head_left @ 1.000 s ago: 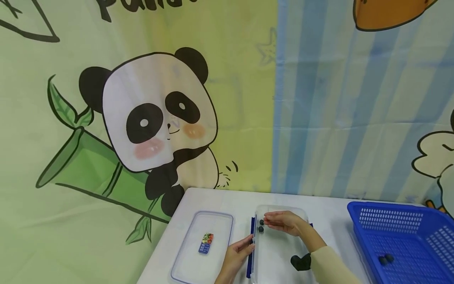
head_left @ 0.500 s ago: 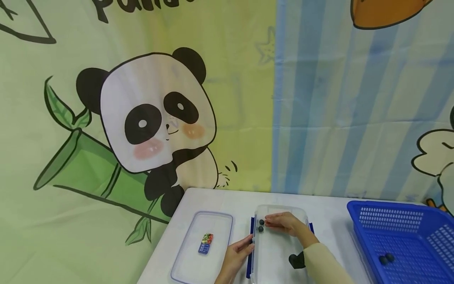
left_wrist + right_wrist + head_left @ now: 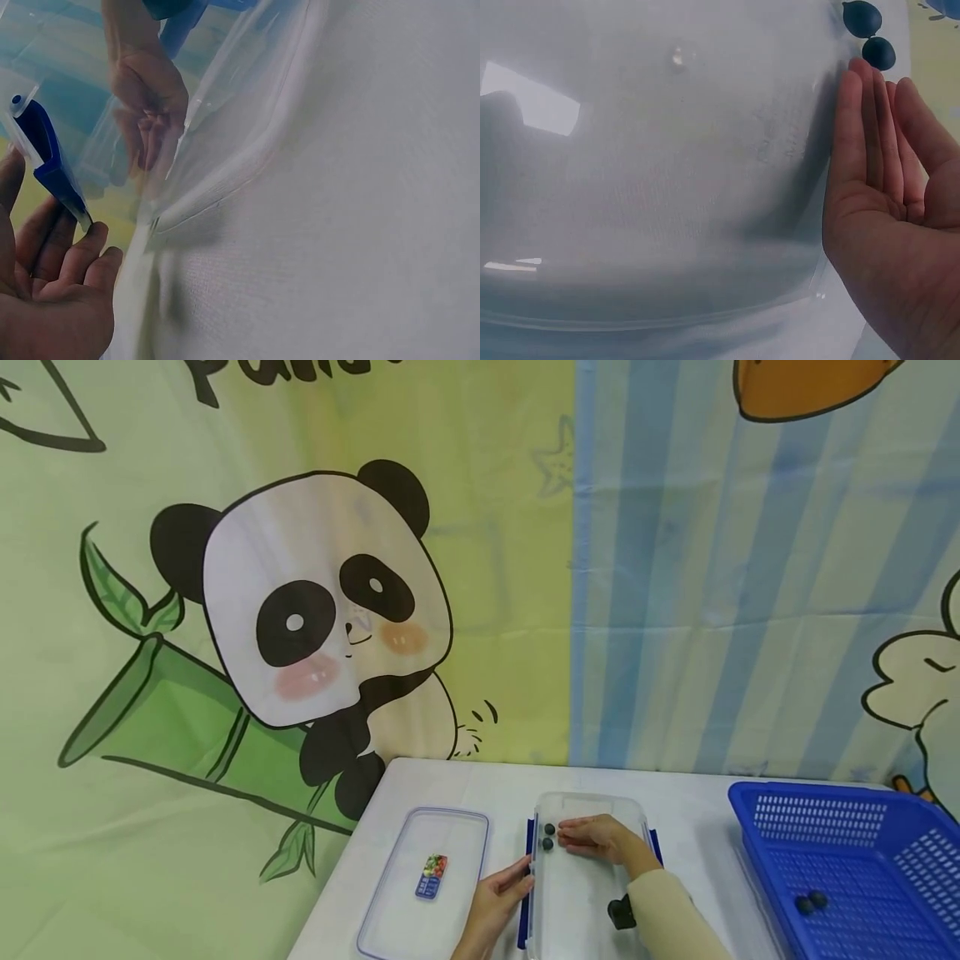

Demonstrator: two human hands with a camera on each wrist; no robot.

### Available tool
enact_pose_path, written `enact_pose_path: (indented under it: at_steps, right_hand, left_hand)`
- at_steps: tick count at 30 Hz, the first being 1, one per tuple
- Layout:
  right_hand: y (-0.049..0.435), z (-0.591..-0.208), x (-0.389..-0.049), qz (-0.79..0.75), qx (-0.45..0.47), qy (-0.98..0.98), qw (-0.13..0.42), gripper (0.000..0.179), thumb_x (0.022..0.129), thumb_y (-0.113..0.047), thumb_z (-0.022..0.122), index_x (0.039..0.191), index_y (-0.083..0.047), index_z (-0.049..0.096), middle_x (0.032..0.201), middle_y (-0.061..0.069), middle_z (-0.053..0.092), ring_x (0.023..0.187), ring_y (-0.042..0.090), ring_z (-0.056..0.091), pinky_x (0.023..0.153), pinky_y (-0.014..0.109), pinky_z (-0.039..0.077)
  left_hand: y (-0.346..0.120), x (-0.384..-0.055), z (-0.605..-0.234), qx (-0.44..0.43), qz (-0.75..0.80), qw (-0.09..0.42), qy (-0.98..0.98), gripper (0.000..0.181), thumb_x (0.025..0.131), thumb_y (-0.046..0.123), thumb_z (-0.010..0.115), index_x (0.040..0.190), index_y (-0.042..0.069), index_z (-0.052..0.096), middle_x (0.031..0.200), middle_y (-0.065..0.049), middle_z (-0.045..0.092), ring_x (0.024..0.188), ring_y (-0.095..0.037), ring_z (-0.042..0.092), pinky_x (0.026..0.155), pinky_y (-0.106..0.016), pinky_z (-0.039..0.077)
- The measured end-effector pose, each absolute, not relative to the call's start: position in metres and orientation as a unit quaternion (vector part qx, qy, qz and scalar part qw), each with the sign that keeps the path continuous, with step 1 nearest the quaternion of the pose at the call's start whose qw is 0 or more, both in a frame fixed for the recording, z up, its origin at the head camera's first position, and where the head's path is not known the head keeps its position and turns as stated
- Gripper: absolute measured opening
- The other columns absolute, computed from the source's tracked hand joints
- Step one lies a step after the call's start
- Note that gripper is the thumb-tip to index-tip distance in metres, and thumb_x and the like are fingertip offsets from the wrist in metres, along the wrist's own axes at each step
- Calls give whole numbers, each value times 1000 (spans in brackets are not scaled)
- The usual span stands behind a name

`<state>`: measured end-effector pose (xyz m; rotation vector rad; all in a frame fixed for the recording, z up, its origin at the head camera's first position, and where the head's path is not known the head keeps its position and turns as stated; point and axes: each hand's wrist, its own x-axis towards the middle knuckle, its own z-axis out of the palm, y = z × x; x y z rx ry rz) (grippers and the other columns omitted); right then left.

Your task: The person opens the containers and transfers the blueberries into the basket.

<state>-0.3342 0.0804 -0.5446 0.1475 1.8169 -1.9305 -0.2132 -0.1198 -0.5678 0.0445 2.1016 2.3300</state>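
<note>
My left hand (image 3: 497, 897) is at the left side of a clear plastic box (image 3: 581, 893). In the left wrist view, its thumb and fingertips hold the box's blue side latch (image 3: 52, 154) between them. Over the far end of the box is my right hand (image 3: 600, 841), its fingers nearly straight and close together. Just past the fingertips, two small dark balls (image 3: 548, 837) lie along the box's left side. In the right wrist view, the fingertips are right by the lower dark ball (image 3: 879, 54); whether they touch is unclear.
A clear lid (image 3: 399, 914) with a colourful label (image 3: 431, 877) lies left of the box on the white table (image 3: 468, 781). Right of the box stands a blue mesh basket (image 3: 840, 852) with two more dark balls (image 3: 812, 902). A dark shape (image 3: 621, 912) shows beside the right sleeve.
My right hand has shifted slightly nearer to me, and its fingertips now sit beside the two balls. The head view has turned a little to the right. My left hand keeps its place.
</note>
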Motion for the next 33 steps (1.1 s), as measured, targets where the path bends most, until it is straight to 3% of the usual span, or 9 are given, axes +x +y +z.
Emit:
enact_pose_path:
  at_steps: [15,24,33]
  right_hand:
    - [72,-547,-333,-728,50,633,260,33,84,-1,65,114,10,58,95,16,68,85,24,67,81,34,54]
    - [63,-547,-332,-732,104,634,227,28,81,-5,70,105,6,64,87,15,69,79,23,68,75,32,56]
    - [62,-550,-330,-737,97,629,226,32,82,-3,68,111,9,61,91,16,69,79,24,68,76,33,55]
  left_hand:
    - [-120,-214,-567,-4,749,16,662,45,83,24,70,121,4,58,126,-10,55,120,-25,48,98,-32,41]
    - [-120,-213,-566,8,750,16,661,45,83,26,69,121,4,58,126,-9,55,120,-24,47,98,-29,41]
    - [-121,-213,-565,4,744,16,668,46,83,27,69,121,3,58,127,-9,55,119,-25,48,97,-30,42]
